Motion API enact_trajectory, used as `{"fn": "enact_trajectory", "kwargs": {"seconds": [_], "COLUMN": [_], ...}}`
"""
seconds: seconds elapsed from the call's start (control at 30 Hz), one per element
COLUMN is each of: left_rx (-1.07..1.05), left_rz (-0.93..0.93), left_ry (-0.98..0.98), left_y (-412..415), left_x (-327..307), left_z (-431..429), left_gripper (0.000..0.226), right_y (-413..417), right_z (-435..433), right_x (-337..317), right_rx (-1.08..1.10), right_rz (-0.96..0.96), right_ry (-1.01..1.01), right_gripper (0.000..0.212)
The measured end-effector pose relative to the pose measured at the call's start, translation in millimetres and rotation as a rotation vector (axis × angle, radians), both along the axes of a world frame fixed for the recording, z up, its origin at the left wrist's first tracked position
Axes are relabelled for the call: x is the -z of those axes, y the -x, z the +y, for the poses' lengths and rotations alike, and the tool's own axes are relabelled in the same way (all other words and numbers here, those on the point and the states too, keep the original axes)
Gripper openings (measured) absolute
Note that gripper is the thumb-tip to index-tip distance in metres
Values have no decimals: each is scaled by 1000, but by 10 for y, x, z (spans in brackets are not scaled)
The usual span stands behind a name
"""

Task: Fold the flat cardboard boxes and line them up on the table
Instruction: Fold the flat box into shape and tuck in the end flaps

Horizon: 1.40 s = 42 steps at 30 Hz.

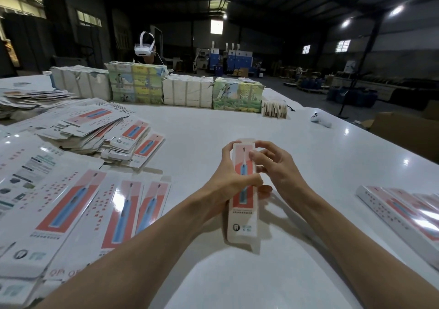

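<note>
A long narrow cardboard box (pixel 242 216), white and pink with a blue toothbrush printed on it, is held above the white table (pixel 237 123) at the centre. My left hand (pixel 231 174) grips its left side, thumb across the front. My right hand (pixel 276 166) holds the right edge near the top, fingers curled against it. Flat unfolded boxes (pixel 78 204) lie spread at the left, with a loose heap (pixel 111 130) behind them. Folded boxes (pixel 403 208) lie in a row at the right edge.
Wrapped bundles of printed stock (pixel 187 90) line the far side of the table. A person wearing a white headset (pixel 144 47) sits behind them. A white controller (pixel 320 119) lies at the far right. A brown carton (pixel 408 132) stands beyond the table's right edge.
</note>
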<state>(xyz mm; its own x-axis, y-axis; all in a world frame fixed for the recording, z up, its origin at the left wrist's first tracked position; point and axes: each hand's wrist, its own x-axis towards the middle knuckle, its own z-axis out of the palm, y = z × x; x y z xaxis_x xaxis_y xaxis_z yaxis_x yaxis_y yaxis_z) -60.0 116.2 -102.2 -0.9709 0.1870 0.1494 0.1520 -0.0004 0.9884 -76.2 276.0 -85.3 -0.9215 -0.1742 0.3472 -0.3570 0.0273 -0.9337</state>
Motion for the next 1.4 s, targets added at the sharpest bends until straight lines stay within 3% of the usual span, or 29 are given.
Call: {"fn": "enact_trajectory", "kwargs": {"seconds": [0.23, 0.33, 0.43, 0.6, 0.83, 1.3, 1.4], "left_rx": [14, 36, 136, 173, 179, 187, 185], "left_rz": [-8, -40, -68, -44, -55, -22, 3], "left_ry": [72, 84, 71, 105, 139, 105, 123], "left_y": [-50, -50, -73, -93, -86, -105, -93], "left_x": [-30, -63, -68, -52, -52, 3, 19], "left_z": [-13, -29, -29, -28, -24, 27, 28], "left_gripper": [95, 95, 91, 80, 81, 85, 96], "right_y": [31, 35, 71, 111, 105, 122, 117], "right_z": [6, -10, 25, 110, 139, 156, 164], "right_x": [31, 32, 42, 65, -6, -78, -84], "right_rx": [26, 71, 141, 66, 18, 19, 30], "right_rz": [15, 7, -52, -98, -35, -263, -293], "right_ry": [-63, 18, 92, 108, 98, 263, 281], "right_gripper": [20, 29, 25, 21, 25, 15, 17]}}
